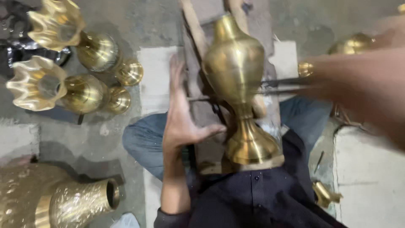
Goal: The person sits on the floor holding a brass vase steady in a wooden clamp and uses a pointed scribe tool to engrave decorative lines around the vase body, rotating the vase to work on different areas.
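A person's left hand (182, 120) is spreading open, fingers flat, holding nothing, just left of a brass vase (240, 84) lying on a wooden rest (196, 33). The blurred right arm (363, 88) is crossing from the right; its grip cannot be made out.

Workshop floor, grey concrete

Stained concrete floor (156, 21) lying underfoot; pale stone slabs (371, 177) sitting around; wooden planks (198, 38) running across it; warm light glinting.
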